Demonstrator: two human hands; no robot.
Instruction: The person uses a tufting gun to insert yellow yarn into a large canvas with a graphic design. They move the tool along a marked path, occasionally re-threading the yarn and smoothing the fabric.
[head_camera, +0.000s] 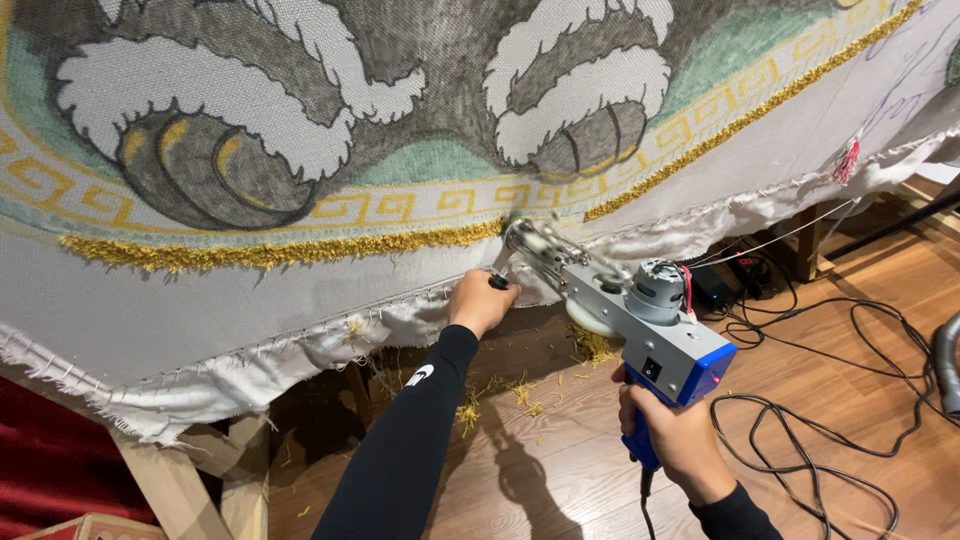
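A tufting gun (640, 320) with a grey metal body, a blue casing and a blue grip points up and left, its needle tip pressed against a stretched backing cloth (300, 290). My right hand (675, 435) is shut on the gun's blue rear grip. My left hand (480, 300), in a black sleeve, is shut on the gun's small black front handle just below the cloth. The tip meets a band of tufted yellow yarn (300, 250) that runs along the cloth's lower border. The cloth carries grey, white and green pattern areas.
A wooden frame (190, 490) holds the cloth, whose frayed white edge (200, 385) hangs below. Yellow yarn scraps (500, 395) litter the wooden floor. Black cables (830, 400) loop across the floor at right, near a black box (720, 285). A grey hose (948, 365) shows at far right.
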